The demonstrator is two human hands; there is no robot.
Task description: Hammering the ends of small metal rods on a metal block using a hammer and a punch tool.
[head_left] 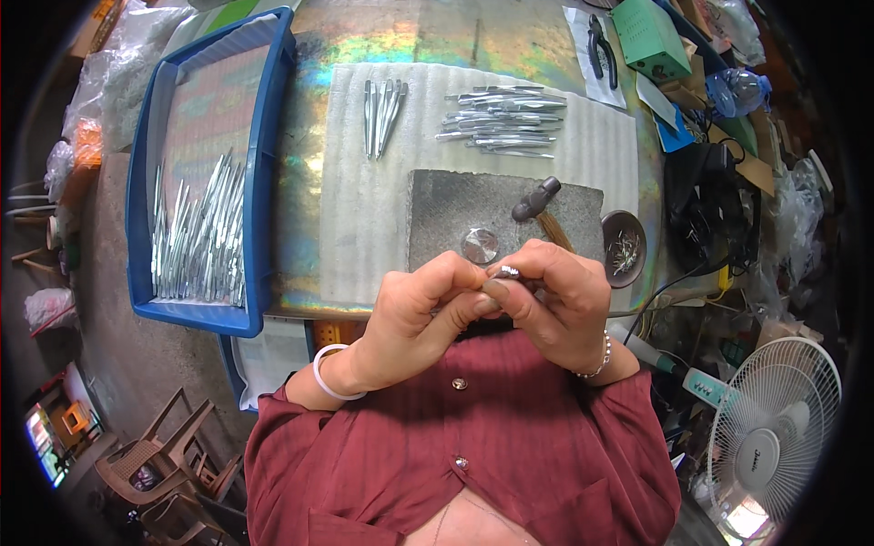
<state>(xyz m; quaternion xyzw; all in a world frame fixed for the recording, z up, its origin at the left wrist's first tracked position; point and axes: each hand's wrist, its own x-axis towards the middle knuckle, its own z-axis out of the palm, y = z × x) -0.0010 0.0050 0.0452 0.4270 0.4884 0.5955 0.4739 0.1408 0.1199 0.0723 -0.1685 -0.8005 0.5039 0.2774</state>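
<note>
A small shiny metal piece (507,272) is showing between the pinching fingers of the right hand (563,300); the left hand's (414,309) fingers are bunching just beside it, their hold hidden. Both hands are meeting before the chest. Beyond, a dark-headed hammer (535,198) is lying on a rough grey slab (439,211).

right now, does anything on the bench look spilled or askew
Nothing looks clearly spilled: small metal bits sit in the round bowl. Slightly askew, the smaller strip bunch fans out, crosswise to the larger bunch on the pale mat.
</note>
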